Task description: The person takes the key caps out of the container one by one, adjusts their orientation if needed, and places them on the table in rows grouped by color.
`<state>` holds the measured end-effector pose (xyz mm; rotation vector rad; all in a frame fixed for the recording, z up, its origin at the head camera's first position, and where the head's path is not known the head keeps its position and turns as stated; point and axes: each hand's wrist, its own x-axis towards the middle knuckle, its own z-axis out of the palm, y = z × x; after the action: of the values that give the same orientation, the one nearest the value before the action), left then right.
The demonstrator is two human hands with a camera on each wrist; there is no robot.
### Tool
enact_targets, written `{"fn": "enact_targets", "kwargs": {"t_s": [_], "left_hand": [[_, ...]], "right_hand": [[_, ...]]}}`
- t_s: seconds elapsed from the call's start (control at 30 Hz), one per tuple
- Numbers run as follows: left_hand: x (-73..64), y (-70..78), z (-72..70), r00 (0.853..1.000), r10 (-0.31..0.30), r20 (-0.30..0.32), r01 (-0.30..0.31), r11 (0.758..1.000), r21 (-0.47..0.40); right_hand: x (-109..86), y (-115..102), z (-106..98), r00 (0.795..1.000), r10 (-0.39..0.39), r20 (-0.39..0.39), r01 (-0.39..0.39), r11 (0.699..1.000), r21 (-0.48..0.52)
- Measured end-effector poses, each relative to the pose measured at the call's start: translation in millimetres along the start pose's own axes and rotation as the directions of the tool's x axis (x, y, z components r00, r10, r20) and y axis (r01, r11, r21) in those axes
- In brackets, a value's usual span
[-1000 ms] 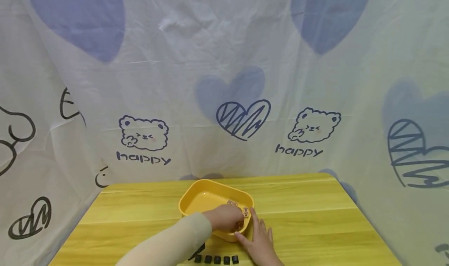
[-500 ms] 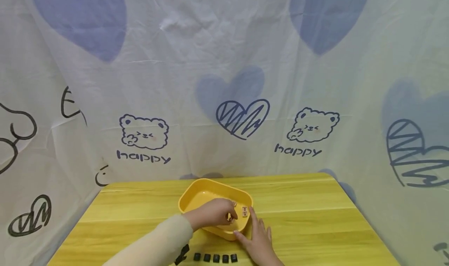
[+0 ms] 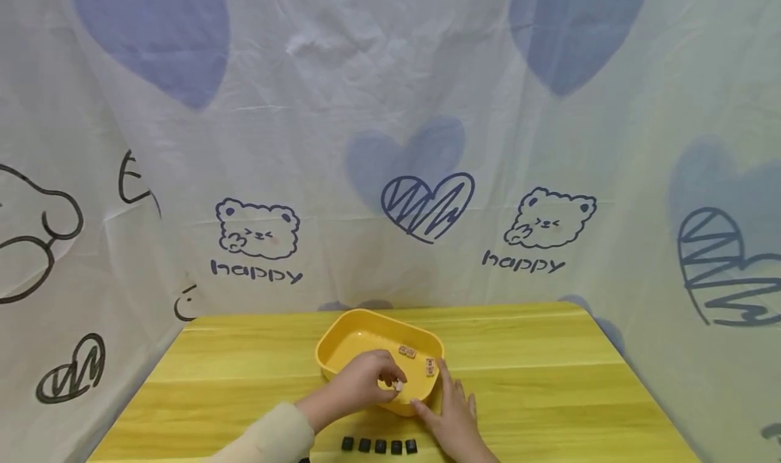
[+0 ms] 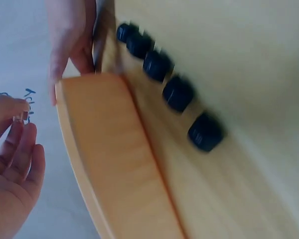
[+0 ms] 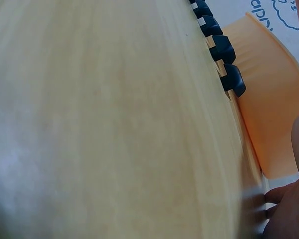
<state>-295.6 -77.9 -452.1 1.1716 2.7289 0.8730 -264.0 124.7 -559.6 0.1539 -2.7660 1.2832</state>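
Note:
My left hand [image 3: 365, 377] pinches a small pale block [image 3: 398, 386] between thumb and fingertips, above the near right part of the yellow tray [image 3: 360, 342]. In the left wrist view that block [image 4: 23, 115] looks whitish with a reddish mark. Spread along the tray's right corner, my right hand [image 3: 453, 419] touches the rim with fairly straight fingers. Inside the tray lie a pair of small orange-and-white patterned blocks [image 3: 407, 351] near the far wall and another pair of blocks [image 3: 430, 367] by the right wall.
Several black keycaps [image 3: 380, 446] stand in a row on the yellow wood-grain table [image 3: 537, 368], in front of the tray. A white cloth [image 3: 342, 259] with hearts and bears hangs behind the table and at both sides.
My left hand has drawn up and leftward from the tray's right end, bringing a small block into sight between the fingertips. The blocks behind it are uncovered. My right hand stays at the rim.

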Motion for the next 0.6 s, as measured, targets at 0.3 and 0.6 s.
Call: {"fn": "enact_targets", "kwargs": {"t_s": [0.3,0.6], "left_hand": [[-22.9,13.9,19.9,0.993,-0.108,-0.042,0.102,0.988,-0.113],[-40.8,20.6,45.7,0.974,-0.222,-0.041,0.212,0.962,-0.17]], "right_hand": [[-1.9,-1.5,-0.6,1.0,-0.005,-0.004,0.005,1.0,0.008],[-3.2,-1.9,-0.8,1.0,-0.017,-0.013,0.017,1.0,-0.01]]}}
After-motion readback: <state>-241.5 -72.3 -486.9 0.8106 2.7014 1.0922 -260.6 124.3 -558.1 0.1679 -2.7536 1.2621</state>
